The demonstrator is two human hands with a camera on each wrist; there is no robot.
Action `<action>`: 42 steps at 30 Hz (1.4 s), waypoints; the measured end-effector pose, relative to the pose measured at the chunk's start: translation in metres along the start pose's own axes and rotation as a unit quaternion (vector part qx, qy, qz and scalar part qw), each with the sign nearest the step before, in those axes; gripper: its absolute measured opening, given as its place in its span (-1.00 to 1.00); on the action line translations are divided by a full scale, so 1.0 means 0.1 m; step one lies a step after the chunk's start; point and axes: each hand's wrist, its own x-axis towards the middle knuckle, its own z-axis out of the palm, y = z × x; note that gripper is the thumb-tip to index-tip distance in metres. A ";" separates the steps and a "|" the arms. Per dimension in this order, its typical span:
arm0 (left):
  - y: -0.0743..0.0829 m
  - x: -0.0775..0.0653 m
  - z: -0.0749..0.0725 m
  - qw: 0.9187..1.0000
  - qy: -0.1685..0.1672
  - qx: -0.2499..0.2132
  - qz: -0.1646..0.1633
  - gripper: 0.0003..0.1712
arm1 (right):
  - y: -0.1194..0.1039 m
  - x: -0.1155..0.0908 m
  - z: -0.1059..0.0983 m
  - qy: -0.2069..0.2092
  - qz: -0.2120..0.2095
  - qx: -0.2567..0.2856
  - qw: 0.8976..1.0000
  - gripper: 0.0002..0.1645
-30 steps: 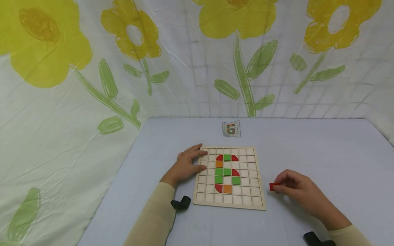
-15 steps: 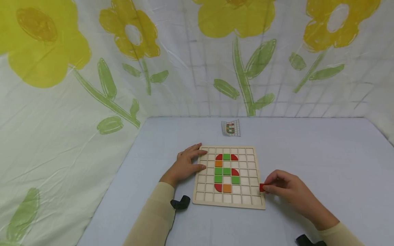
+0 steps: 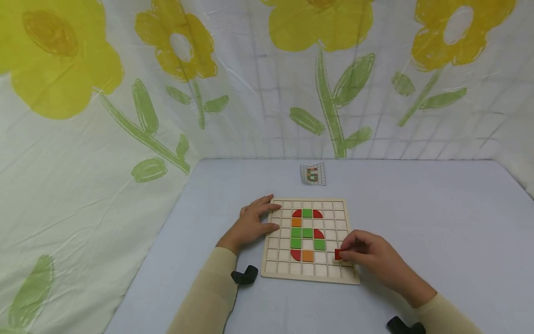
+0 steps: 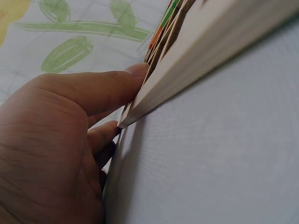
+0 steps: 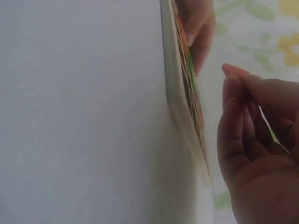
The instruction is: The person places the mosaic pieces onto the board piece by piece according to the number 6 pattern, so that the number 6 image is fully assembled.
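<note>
A wooden grid board (image 3: pixel 283 268) lies on the pale blue table, with red, green and orange tiles (image 3: pixel 308 234) set in its middle cells. My right hand (image 3: pixel 367 255) pinches a small red tile (image 3: pixel 337 253) over the board's lower right cells. My left hand (image 3: pixel 254 223) rests with straight fingers on the board's left edge (image 4: pixel 154 93). In the right wrist view my curled right fingers (image 5: pixel 243 121) hover beside the board's edge (image 5: pixel 180 98); the red tile is hidden there.
A small pattern card (image 3: pixel 313 174) lies at the far side of the table. The flower-print sheet (image 3: pixel 167 83) walls in the back and left. Black wrist mounts (image 3: pixel 245 275) show near both sleeves.
My right hand has carried the red tile leftward from the bare table onto the board's lower right area. The left hand has stayed put.
</note>
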 end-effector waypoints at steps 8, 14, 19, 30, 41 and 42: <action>0.00 -0.01 0.01 1.000 -0.004 0.004 -0.004 -0.31 | -0.08 0.14 0.17 -0.006 0.001 -0.018 1.000 -0.87; 0.01 -0.02 0.02 1.000 -0.003 0.002 -0.003 -0.31 | -0.10 0.20 0.29 -0.002 0.012 -0.031 0.999 -0.90; 0.02 -0.01 0.02 1.000 -0.005 0.005 -0.004 -0.30 | -0.12 0.22 0.39 0.012 0.048 -0.065 0.997 -0.90; 0.02 -0.01 0.02 1.000 -0.001 0.004 -0.001 -0.31 | -0.20 0.21 0.50 0.058 0.080 -0.147 0.984 -0.87; 0.01 -0.01 0.03 1.000 -0.003 0.006 -0.009 -0.30 | -0.19 0.20 0.49 0.060 0.062 -0.108 0.990 -0.94; 0.01 -0.02 0.03 1.000 -0.003 0.005 -0.009 -0.30 | -0.18 0.19 0.48 0.058 0.060 -0.104 0.991 -0.94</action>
